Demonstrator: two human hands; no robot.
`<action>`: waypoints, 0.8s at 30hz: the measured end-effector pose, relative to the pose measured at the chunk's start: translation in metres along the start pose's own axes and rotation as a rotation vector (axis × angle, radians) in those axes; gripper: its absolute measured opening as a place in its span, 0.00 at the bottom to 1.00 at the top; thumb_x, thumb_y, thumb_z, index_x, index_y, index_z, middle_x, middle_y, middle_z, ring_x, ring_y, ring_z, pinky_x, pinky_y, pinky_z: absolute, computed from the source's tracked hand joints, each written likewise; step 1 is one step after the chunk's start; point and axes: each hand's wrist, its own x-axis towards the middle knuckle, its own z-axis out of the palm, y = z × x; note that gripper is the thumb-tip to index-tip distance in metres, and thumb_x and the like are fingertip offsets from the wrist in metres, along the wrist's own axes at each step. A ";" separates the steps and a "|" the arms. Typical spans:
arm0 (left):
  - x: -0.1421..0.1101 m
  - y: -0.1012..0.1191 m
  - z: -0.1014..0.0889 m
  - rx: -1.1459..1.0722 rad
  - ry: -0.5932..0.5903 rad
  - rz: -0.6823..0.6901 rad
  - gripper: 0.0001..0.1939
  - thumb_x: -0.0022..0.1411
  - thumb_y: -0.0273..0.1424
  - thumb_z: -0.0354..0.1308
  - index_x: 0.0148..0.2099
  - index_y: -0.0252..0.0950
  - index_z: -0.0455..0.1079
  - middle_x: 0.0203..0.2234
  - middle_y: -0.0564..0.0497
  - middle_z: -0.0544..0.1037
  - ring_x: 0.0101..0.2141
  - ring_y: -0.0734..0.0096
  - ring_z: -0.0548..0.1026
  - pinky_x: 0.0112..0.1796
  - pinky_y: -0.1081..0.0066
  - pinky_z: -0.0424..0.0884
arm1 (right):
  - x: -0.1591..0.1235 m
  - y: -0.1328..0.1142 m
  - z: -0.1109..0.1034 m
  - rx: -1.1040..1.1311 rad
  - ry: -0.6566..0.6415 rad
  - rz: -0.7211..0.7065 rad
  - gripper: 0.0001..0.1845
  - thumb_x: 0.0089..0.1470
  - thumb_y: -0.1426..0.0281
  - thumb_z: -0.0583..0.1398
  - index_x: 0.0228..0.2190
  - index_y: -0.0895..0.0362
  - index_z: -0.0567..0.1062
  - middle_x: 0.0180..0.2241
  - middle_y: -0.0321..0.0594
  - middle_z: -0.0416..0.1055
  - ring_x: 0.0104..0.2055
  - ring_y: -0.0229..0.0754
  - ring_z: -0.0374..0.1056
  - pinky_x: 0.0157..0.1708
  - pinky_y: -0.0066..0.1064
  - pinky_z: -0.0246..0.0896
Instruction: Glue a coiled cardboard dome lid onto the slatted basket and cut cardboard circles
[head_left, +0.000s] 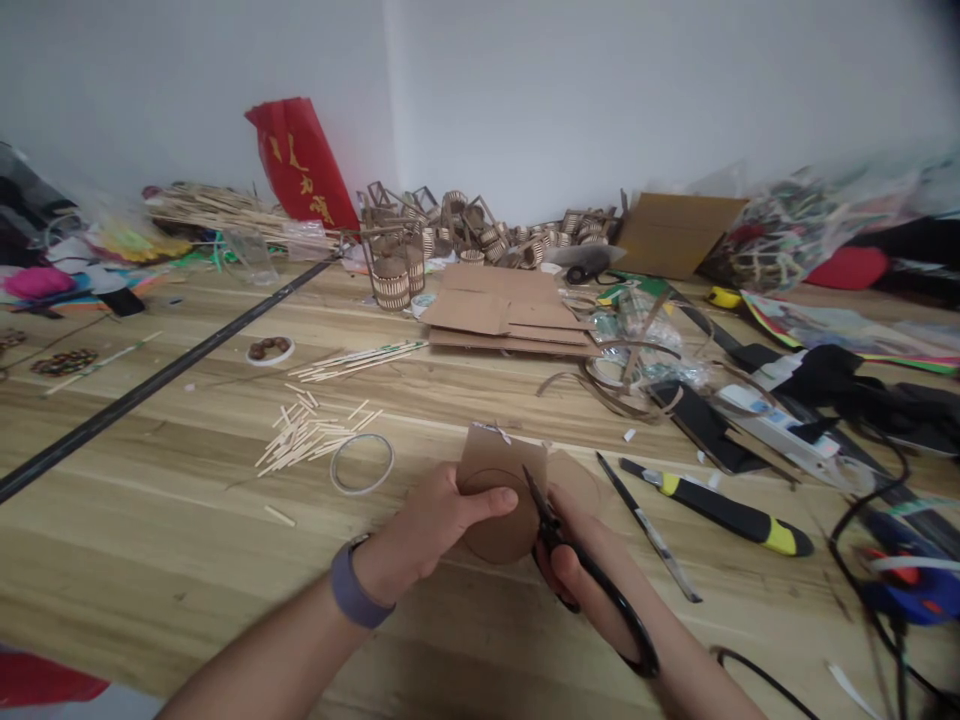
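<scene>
My left hand [427, 525] grips a piece of brown cardboard [499, 455] by its left side, thumb laid across the top. A circle is drawn on the cardboard, and its lower edge looks trimmed along that line. Black-handled scissors [551, 525] are in my right hand [592, 580], with fingers through the loops. Their blades lie at the right edge of the cardboard, pointing away from me. Just beyond my right hand another cardboard piece [576, 480] rests on the table, partly covered by the hand.
Left of my hands are short sticks [304, 440] and a white ring [362, 464]. A pencil [649, 525] and a yellow-black utility knife [720, 510] lie to the right. Folded cardboard [502, 300] sits ahead, before several small baskets [457, 225]. A power strip [780, 430] and cables are at right.
</scene>
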 end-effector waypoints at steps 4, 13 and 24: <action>0.001 0.000 0.000 -0.009 -0.035 0.007 0.20 0.49 0.36 0.68 0.44 0.33 0.79 0.42 0.45 0.83 0.46 0.51 0.78 0.48 0.59 0.70 | -0.001 -0.004 0.000 0.051 -0.019 0.052 0.49 0.53 0.34 0.43 0.58 0.59 0.62 0.19 0.33 0.62 0.18 0.40 0.56 0.17 0.30 0.52; 0.001 -0.001 0.001 -0.044 -0.033 0.002 0.20 0.48 0.37 0.68 0.43 0.34 0.79 0.38 0.46 0.84 0.46 0.51 0.77 0.49 0.59 0.69 | -0.001 -0.003 0.002 0.050 -0.009 0.016 0.49 0.53 0.34 0.42 0.58 0.59 0.63 0.16 0.31 0.61 0.16 0.40 0.56 0.15 0.30 0.51; 0.002 -0.002 0.000 -0.026 -0.026 0.010 0.21 0.49 0.36 0.68 0.45 0.34 0.79 0.41 0.45 0.83 0.46 0.51 0.78 0.48 0.60 0.70 | 0.000 0.001 0.001 0.006 0.007 -0.020 0.50 0.51 0.33 0.41 0.57 0.59 0.62 0.20 0.33 0.63 0.20 0.41 0.59 0.19 0.30 0.55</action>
